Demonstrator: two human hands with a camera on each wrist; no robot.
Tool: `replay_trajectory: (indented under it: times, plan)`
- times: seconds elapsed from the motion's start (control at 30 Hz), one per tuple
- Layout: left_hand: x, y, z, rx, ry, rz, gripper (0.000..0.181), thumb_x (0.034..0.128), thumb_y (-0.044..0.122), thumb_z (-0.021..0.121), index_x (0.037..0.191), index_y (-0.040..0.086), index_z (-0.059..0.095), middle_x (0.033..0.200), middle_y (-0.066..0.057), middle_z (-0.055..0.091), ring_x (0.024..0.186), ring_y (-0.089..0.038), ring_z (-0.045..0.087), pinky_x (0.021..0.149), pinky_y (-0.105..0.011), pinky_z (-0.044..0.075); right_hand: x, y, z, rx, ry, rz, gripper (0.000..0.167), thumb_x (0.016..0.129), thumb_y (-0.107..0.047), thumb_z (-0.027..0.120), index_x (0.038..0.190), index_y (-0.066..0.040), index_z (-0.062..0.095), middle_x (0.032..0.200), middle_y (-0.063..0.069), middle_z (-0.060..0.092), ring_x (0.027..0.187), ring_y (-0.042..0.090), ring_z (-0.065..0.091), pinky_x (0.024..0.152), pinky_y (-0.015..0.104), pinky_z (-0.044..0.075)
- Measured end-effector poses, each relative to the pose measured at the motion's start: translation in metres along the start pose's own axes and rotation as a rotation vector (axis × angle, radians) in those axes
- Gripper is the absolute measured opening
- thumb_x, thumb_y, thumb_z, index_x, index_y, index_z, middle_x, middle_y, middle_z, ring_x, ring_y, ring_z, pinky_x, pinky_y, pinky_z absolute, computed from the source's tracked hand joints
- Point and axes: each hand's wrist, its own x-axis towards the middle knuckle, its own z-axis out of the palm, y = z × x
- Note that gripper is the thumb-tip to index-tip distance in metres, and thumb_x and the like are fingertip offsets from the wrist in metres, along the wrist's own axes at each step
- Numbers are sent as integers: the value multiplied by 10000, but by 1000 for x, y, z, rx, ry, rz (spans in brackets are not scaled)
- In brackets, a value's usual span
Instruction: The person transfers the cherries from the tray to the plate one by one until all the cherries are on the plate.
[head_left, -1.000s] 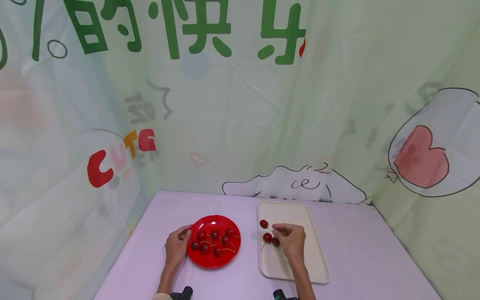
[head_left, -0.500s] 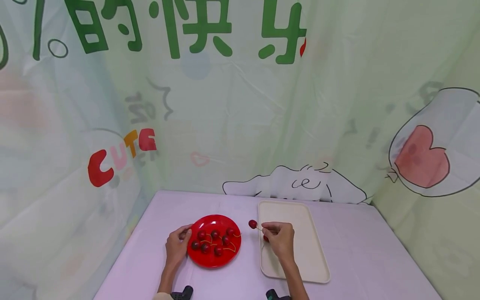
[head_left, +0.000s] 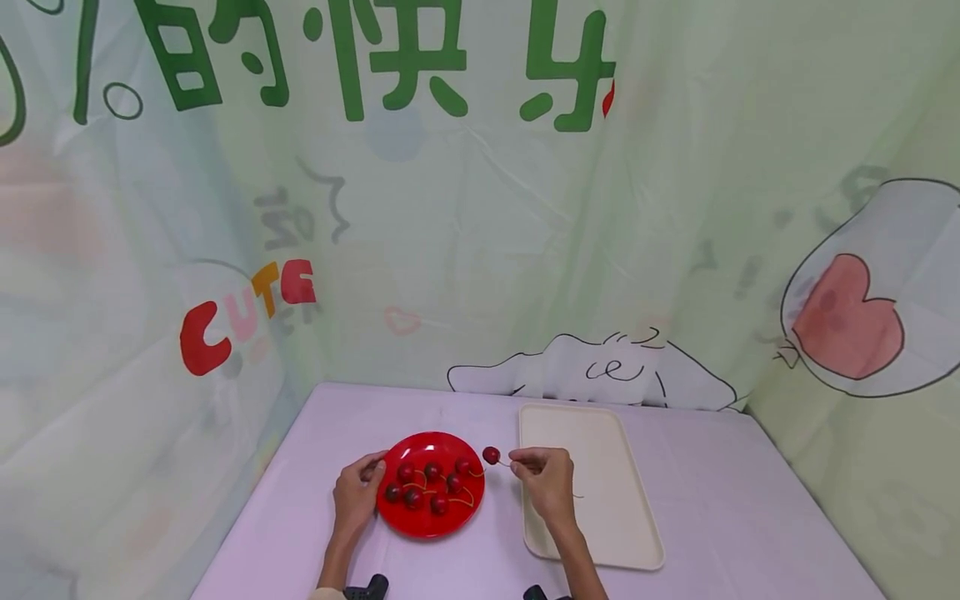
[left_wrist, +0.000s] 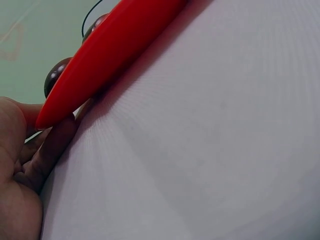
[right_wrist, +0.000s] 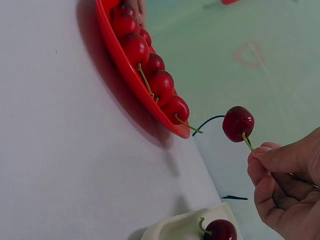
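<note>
A red plate [head_left: 431,527] bearing several dark red cherries [head_left: 438,505] lies on the table. My left hand [head_left: 355,496] pinches its left rim; in the left wrist view the thumb is above and fingers below, and the plate [left_wrist: 120,45] looks tilted. My right hand [head_left: 551,487] holds one cherry [head_left: 491,455] by its stem, just off the plate's right edge. The right wrist view shows this cherry [right_wrist: 238,123] hanging free beyond the thumb and fingertips. Below it, another cherry [right_wrist: 221,230] lies in the cream tray [head_left: 600,450], hidden by my right hand in the head view.
A pale cloth covers the table [head_left: 705,500]. Printed curtains [head_left: 525,250] enclose it at the back and both sides. The tray stands right of the plate, with a strip of table between them.
My right hand has moved left from over the tray, carrying the cherry by its stem to near the plate's right rim. My left hand and the plate have stayed in place.
</note>
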Motion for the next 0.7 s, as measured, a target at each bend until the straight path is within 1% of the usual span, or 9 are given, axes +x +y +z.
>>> replay_trajectory:
  times: [0.1, 0.2, 0.3, 0.4, 0.57, 0.7]
  plan:
    - [0, 1, 0, 6, 8, -5, 269, 1095, 144, 657, 1325, 85, 784, 1178, -135, 818, 933, -163, 695, 822, -191, 512, 0, -2, 4, -8, -6, -1, 128, 866, 121, 828, 922, 10, 860, 919, 178, 840, 710, 86, 732, 688, 163, 583]
    - [0, 2, 0, 1, 10, -3, 268, 1095, 144, 657, 1324, 85, 784, 1177, -137, 818, 932, -167, 697, 821, -194, 518, 1, -4, 8, -15, -12, -21, 120, 866, 121, 826, 920, 18, 857, 913, 183, 838, 713, 121, 743, 683, 177, 591]
    - [-1, 2, 1, -6, 8, -2, 267, 1093, 141, 659, 1321, 81, 785, 1170, -142, 816, 932, -170, 694, 801, -184, 519, 2, -5, 11, -26, -21, -21, 117, 869, 109, 835, 924, 8, 859, 909, 169, 840, 718, 132, 749, 686, 172, 588]
    - [0, 0, 1, -9, 5, -6, 268, 1094, 142, 659, 1324, 86, 784, 1167, -136, 814, 934, -170, 690, 784, -172, 519, 3, -6, 15, -45, -40, -29, 119, 885, 95, 830, 943, -3, 863, 918, 155, 843, 739, 140, 755, 704, 163, 588]
    - [1, -3, 2, -7, -2, 1, 271, 1098, 148, 652, 1329, 84, 781, 1178, -137, 814, 939, -164, 693, 788, -179, 515, 2, -7, 19, -44, -62, -31, 117, 901, 89, 818, 971, 6, 859, 933, 159, 843, 765, 179, 768, 716, 157, 589]
    - [1, -5, 2, -1, 1, 4, 269, 1098, 146, 654, 1325, 89, 784, 1178, -132, 817, 942, -162, 697, 795, -180, 521, 3, -7, 24, -41, -69, -32, 119, 904, 86, 819, 979, 4, 860, 934, 152, 845, 768, 187, 772, 722, 151, 586]
